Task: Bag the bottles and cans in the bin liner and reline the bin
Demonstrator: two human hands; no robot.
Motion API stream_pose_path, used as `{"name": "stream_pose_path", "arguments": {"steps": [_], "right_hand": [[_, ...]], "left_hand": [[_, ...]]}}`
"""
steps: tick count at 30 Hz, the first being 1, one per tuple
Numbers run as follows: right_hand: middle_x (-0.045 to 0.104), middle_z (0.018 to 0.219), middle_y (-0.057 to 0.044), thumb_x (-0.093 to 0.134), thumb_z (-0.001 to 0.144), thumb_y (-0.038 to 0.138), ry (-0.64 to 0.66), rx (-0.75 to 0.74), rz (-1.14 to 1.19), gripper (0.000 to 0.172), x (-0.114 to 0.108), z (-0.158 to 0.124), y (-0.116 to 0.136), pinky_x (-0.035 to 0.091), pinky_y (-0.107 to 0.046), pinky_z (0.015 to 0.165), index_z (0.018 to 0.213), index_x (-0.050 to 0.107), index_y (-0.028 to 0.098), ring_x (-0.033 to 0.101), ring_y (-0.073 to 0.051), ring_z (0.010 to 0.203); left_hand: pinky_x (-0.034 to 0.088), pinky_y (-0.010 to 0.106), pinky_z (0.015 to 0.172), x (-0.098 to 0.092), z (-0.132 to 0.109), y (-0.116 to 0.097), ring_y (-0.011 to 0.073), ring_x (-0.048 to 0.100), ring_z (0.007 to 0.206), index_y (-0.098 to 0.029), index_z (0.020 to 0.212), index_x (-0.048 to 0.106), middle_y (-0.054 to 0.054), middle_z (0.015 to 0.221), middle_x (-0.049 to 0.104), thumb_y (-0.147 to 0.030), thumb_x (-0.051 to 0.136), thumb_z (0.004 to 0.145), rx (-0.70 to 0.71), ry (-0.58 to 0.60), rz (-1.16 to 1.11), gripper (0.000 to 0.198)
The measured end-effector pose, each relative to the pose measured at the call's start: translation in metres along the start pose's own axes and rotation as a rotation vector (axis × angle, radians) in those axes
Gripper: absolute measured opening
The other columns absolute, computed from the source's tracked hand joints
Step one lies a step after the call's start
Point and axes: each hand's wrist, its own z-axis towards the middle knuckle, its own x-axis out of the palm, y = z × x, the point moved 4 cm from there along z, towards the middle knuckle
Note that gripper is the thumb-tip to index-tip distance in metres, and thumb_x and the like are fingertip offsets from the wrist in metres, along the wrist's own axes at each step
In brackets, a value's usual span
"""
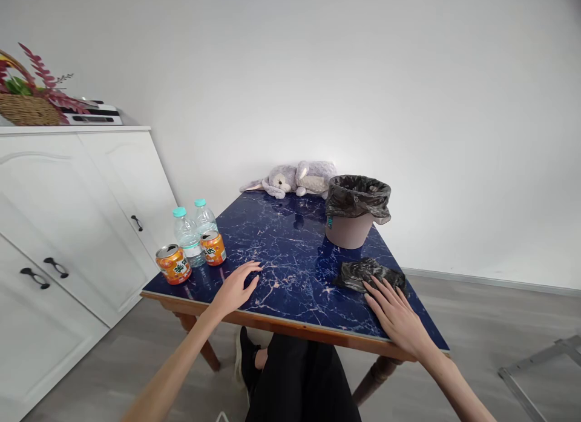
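Observation:
My left hand point(236, 286) rests flat on the dark blue marble-patterned table point(290, 252) near its front edge, fingers stretched out, holding nothing. My right hand point(394, 313) lies open on the table at the front right, its fingertips touching a crumpled black plastic bag point(363, 272). Behind that bag stands a small brownish bin point(349, 228) lined with a black bag. Two orange cans point(173, 264) point(213, 247) and two water bottles with teal caps point(186, 235) point(204, 216) stand at the table's left edge, left of my left hand.
A grey plush toy point(293, 178) lies at the table's far edge against the white wall. A white cabinet point(68, 228) stands to the left, with a wicker basket of red flowers point(27, 98) on top. A metal frame point(540, 364) lies on the floor at right.

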Motion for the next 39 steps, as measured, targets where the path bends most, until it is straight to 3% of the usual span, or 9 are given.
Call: {"name": "stream_pose_path", "arguments": {"steps": [8,12,17,22,25,29,32,35,39], "right_hand": [[0.042,0.169,-0.006,0.026,0.112,0.052,0.009,0.038,0.095,0.058,-0.006,0.001,0.004,0.028,-0.060,0.129,0.158,0.051,0.027,0.028,-0.031,0.161],[0.048,0.165,-0.010,0.031,0.112,0.051,-0.119,0.051,0.127,0.056,-0.020,0.008,0.006,0.028,-0.062,0.129,0.151,0.058,0.022,0.035,-0.033,0.158],[0.061,0.152,-0.014,0.038,0.110,0.039,-0.407,0.071,0.196,0.045,-0.084,0.046,0.010,0.049,-0.052,0.115,0.146,0.059,0.021,0.060,-0.031,0.137],[0.057,0.153,-0.016,0.038,0.107,0.034,-0.489,0.040,0.218,0.047,-0.159,0.111,0.023,0.063,-0.041,0.083,0.150,0.054,0.022,0.072,-0.029,0.112],[0.055,0.155,-0.016,0.035,0.107,0.032,-0.443,0.023,0.133,0.048,-0.184,0.157,0.024,0.062,-0.039,0.073,0.150,0.054,0.019,0.074,-0.025,0.091],[0.054,0.153,-0.020,0.034,0.108,0.033,-0.262,0.062,-0.012,0.049,-0.188,0.217,0.008,0.059,-0.046,0.083,0.152,0.052,0.018,0.072,-0.031,0.100],[0.066,0.136,-0.020,0.042,0.109,0.043,-0.111,0.078,-0.048,0.047,-0.178,0.246,-0.005,0.056,-0.048,0.088,0.141,0.061,0.016,0.069,-0.034,0.106],[0.070,0.122,-0.021,0.052,0.106,0.048,-0.052,0.048,-0.039,0.046,-0.169,0.259,-0.012,0.055,-0.045,0.087,0.128,0.069,0.012,0.069,-0.034,0.105],[0.071,0.119,-0.020,0.052,0.107,0.038,-0.057,0.012,-0.015,0.035,-0.163,0.261,-0.012,0.054,-0.040,0.087,0.121,0.069,0.010,0.068,-0.032,0.108]], "left_hand": [[0.047,0.049,0.121,0.002,0.001,0.003,0.0279,0.058,0.142,-0.027,0.127,0.067,0.007,0.148,0.066,-0.047,0.045,0.107,0.003,-0.004,0.031,0.036],[0.047,0.049,0.121,0.002,0.002,0.004,0.0278,0.060,0.141,-0.028,0.127,0.068,0.006,0.147,0.067,-0.048,0.045,0.106,0.008,-0.016,0.033,0.037],[0.047,0.048,0.121,0.003,0.003,0.008,0.0275,0.060,0.141,-0.029,0.128,0.068,0.005,0.147,0.067,-0.047,0.047,0.105,0.011,-0.025,0.059,0.036],[0.047,0.049,0.121,0.004,0.003,0.008,0.0277,0.058,0.143,-0.029,0.132,0.065,0.005,0.150,0.065,-0.045,0.045,0.106,0.002,-0.006,0.084,0.037],[0.046,0.049,0.122,0.003,0.003,0.006,0.0274,0.058,0.142,-0.028,0.131,0.066,0.005,0.149,0.066,-0.042,0.046,0.106,0.000,-0.009,0.090,0.035],[0.046,0.050,0.122,0.000,0.002,0.001,0.0278,0.059,0.142,-0.029,0.130,0.067,0.005,0.148,0.066,-0.040,0.047,0.105,-0.005,-0.014,0.084,0.034],[0.046,0.049,0.122,-0.002,0.001,-0.002,0.0276,0.059,0.142,-0.029,0.130,0.066,0.004,0.147,0.067,-0.040,0.047,0.104,-0.004,-0.016,0.071,0.033],[0.048,0.049,0.121,-0.004,0.000,-0.004,0.0278,0.061,0.140,-0.030,0.129,0.067,0.004,0.146,0.067,-0.040,0.048,0.104,-0.004,-0.026,0.065,0.033],[0.050,0.049,0.119,-0.003,-0.002,-0.002,0.0283,0.062,0.139,-0.031,0.131,0.067,0.004,0.147,0.067,-0.040,0.048,0.104,-0.002,-0.028,0.060,0.034]]}}
